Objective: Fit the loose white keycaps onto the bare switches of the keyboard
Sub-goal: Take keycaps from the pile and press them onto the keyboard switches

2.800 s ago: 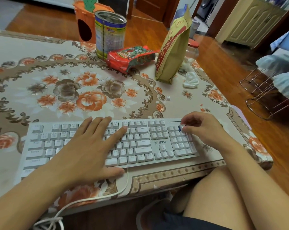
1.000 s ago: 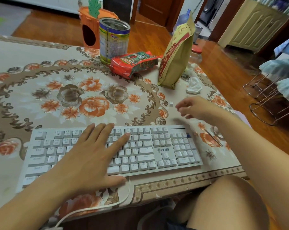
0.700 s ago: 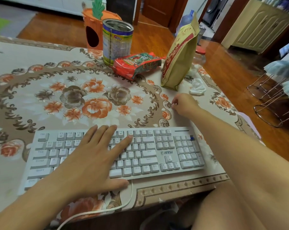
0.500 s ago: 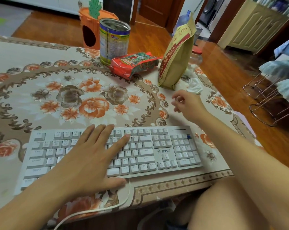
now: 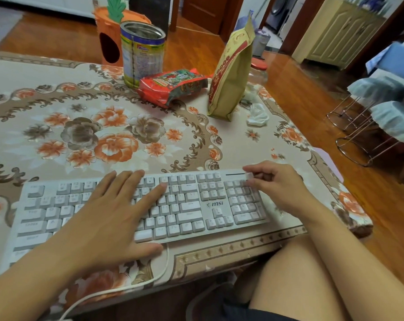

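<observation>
A white keyboard (image 5: 191, 205) lies along the near edge of the floral table. My left hand (image 5: 113, 218) rests flat on its middle keys with straight fingers, the thumb on the front edge. My right hand (image 5: 277, 184) hovers over the top right corner of the number pad and pinches a small white keycap (image 5: 249, 175) between thumb and fingertips. The switch below that keycap is hidden by my fingers.
At the back of the floral tablecloth (image 5: 57, 93) stand a tin can (image 5: 142, 54), a red snack packet (image 5: 173, 85), a tall yellow bag (image 5: 231, 75) and a crumpled white wrapper (image 5: 257, 115). The keyboard's cable (image 5: 117, 290) loops off the front edge. Wire stools (image 5: 367, 126) stand right.
My right hand reached back to the tablecloth near the yellow bag, picked up a white keycap and came back over the number pad's top right corner. My left hand has stayed put.
</observation>
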Demonstrator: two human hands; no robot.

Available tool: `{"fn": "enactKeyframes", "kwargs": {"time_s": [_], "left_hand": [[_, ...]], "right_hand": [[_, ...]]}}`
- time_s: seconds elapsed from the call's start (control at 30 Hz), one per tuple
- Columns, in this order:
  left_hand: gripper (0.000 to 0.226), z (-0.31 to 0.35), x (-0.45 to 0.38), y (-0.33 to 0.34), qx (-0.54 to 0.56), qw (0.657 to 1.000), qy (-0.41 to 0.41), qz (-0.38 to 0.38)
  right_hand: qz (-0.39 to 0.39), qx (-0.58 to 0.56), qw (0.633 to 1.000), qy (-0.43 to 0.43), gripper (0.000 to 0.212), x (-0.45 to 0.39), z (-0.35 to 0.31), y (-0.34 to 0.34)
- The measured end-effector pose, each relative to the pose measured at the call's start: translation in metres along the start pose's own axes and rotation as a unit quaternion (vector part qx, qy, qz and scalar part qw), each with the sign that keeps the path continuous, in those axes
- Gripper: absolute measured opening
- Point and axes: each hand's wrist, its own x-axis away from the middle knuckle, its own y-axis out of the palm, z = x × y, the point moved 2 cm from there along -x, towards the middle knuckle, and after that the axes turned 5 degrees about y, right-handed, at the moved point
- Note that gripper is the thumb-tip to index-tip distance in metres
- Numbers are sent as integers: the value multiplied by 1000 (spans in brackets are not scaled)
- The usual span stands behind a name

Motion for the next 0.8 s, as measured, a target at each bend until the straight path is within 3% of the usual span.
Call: {"fn": "enactKeyframes", "kwargs": {"time_s": [0.27,0.47,0.8], "left_hand": [[110,0,-1,1,-2,1000,1,-1],[110,0,-1,1,-5,1000,3,0],[110,1,-2,0,-2,1000,5,4]], "right_hand": [[65,-57,994,72,15,-8,14,-11],[29,-99,988,114,14,-7,20,-10],[5,3,994,113,9,-10,13,0]]}}
